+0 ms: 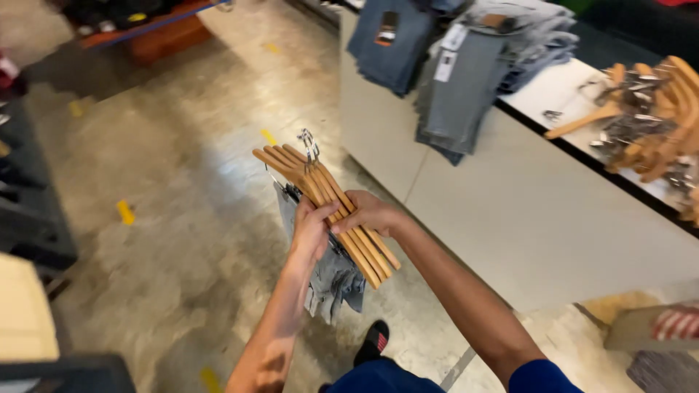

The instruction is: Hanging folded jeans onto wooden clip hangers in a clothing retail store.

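We find both hands, left hand (312, 231) and right hand (369, 212), pinching the bundle of wooden hangers (328, 207) between them, denim garments (331, 280) hanging below; we judge the grip should stay tight near the hooks (309, 145) to prevent fanning.

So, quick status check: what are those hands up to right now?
Both hands, left hand and right hand, grip a bundle of wooden hangers. Denim garments hang below. White counter alongside, nothing blocking.
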